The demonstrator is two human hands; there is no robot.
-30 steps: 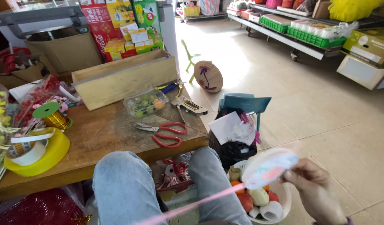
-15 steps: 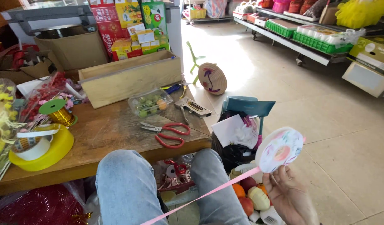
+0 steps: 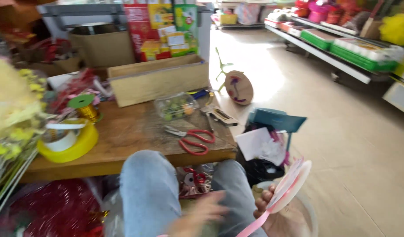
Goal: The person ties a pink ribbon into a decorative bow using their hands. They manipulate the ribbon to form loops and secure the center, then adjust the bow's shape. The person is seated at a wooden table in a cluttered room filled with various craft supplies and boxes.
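- Head view, task thing: a pink ribbon spool (image 3: 289, 184) sits at the lower right, off the front right corner of the wooden table (image 3: 131, 131) and lower than its top, above a white bucket rim.
- Head view, right hand (image 3: 278, 215): fingers curl up around the spool's lower edge, gripping it from below; the disc stands tilted, its flat face turned up and to the left.
- Head view, ribbon: a pink ribbon strand (image 3: 254, 226) runs off the spool down and left, so its long axis slants from the spool toward the bottom edge between the two hands.
- Head view, left hand (image 3: 197, 217): blurred, fingers spread loosely, empty as far as can be seen, left of the spool and close to the strand; it is the nearer hand to the loose end.
- Head view, surface: on the table lie red-handled scissors (image 3: 193, 140) near its front edge, a clear plastic box (image 3: 175, 105) behind them, a wooden crate (image 3: 158, 79) at the back, and a yellow tape ring (image 3: 70, 142) at the left end.
- Head view, room: a tiled shop floor stretches right of the table, with stocked shelves (image 3: 342, 44) along the far right.
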